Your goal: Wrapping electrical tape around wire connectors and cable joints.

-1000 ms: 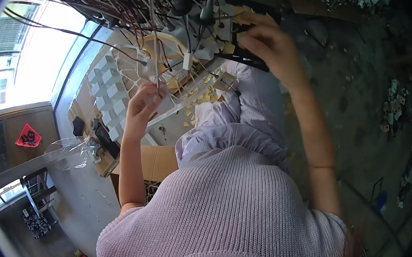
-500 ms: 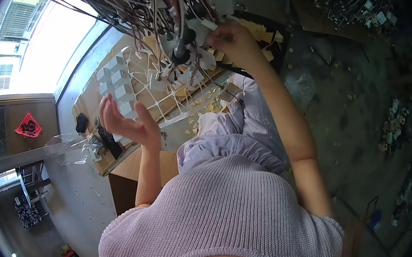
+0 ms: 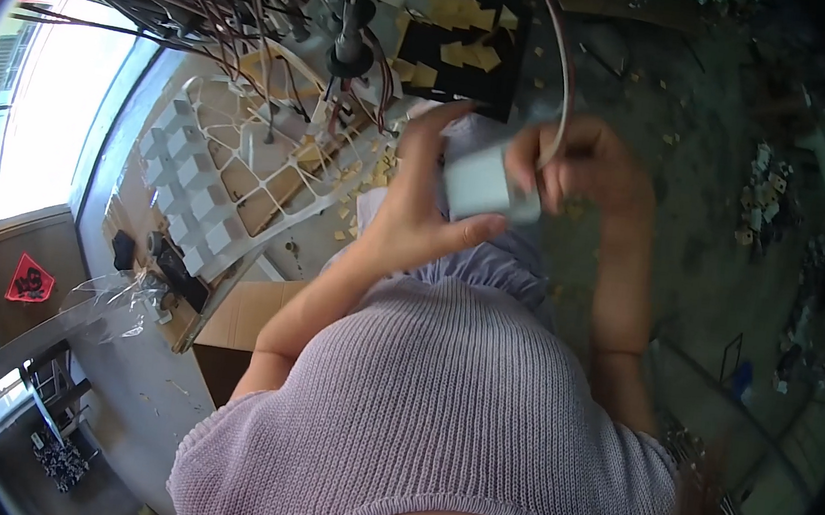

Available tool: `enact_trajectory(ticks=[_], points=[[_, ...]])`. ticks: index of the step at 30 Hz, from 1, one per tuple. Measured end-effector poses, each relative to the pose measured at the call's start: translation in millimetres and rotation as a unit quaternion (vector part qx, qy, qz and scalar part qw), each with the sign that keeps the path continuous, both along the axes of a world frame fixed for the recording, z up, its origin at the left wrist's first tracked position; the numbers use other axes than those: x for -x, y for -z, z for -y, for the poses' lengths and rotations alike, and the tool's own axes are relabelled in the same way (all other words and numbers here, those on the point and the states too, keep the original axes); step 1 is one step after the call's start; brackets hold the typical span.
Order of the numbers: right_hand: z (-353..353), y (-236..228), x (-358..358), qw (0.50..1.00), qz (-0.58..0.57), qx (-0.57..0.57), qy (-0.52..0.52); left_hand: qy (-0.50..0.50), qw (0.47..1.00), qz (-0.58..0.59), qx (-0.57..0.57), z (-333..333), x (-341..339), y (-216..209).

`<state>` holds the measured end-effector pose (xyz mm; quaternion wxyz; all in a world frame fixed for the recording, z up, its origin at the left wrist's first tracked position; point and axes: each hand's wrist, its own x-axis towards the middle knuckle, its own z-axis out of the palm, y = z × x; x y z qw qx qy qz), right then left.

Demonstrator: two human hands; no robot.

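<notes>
A white box-shaped part (image 3: pixel 476 184), smeared by motion, is in front of my chest. My right hand (image 3: pixel 583 165) is closed at its right end, where a brownish cable (image 3: pixel 558 47) comes down from above and runs into the fingers. Around the box's left side, my left hand (image 3: pixel 412 212) has its fingers and thumb spread wide; the thumb lies just under the lower edge. Whether the left palm touches the box, I cannot tell.
Many cables with black grommets (image 3: pixel 350 53) hang at the upper left. Behind them are a bench with white blocks (image 3: pixel 189 184) and a white lattice frame (image 3: pixel 265 177). A black tray (image 3: pixel 495 90) holds yellow pieces. An open cardboard box (image 3: pixel 251 311) stands at my left.
My right hand has come back from the hanging cables toward my chest, bringing the white box and its cable. My left hand has moved right, to the box. The view has shifted slightly.
</notes>
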<state>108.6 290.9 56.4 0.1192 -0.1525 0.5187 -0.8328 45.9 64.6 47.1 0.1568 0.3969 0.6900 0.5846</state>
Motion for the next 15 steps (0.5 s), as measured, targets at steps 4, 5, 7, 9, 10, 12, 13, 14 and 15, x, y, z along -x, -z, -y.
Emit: enact_trajectory(ticks=[4,5,7,9,10,12,13,14,15], points=[[9,-14,-13,0.995,0.005,0.055,-0.087,0.376,0.783,0.494,-0.022,-8,17,4],[7,-10,-10,0.990,-0.031,0.085,-0.109,0.383,0.735,0.557,-0.053,-10,15,5],[1,-13,-3,0.987,-0.039,0.077,-0.132,0.430,0.726,0.536,0.008,-14,19,14],[0,-13,5,0.978,0.034,0.009,-0.204,0.498,0.620,0.606,-0.017,-25,6,8],[7,-3,11,0.982,-0.047,0.016,-0.181,0.509,0.605,0.612,-0.022,-29,-1,9],[5,-2,15,0.994,-0.065,0.028,-0.088,0.439,0.623,0.645,-0.066,-31,-11,1],[-1,8,13,0.995,-0.051,0.086,-0.012,0.395,0.698,0.594,-0.061,-31,-9,-5],[-9,16,13,0.976,0.008,0.214,0.040,0.344,0.769,0.536,-0.056,-30,-6,-8],[-17,21,10,0.935,0.068,0.336,0.095,0.270,0.843,0.464,-0.050,-28,-6,-6]])
